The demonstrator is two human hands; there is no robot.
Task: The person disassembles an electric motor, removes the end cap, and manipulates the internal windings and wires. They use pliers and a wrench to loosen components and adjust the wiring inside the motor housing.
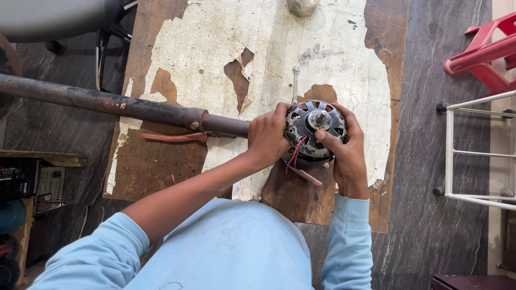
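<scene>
Metal motor (314, 129), shaft pointing up.

Motor's (315, 130) underside, perhaps lower wires

Dull, grimy metal on the motor (315, 130), with thin red plastic-coated wires (296, 152). The wooden board (172, 172) looks rough, its pale coating peeling. The pipe (107, 103) is rusty, matt metal; the stool (484, 51) glossy red plastic.
</scene>
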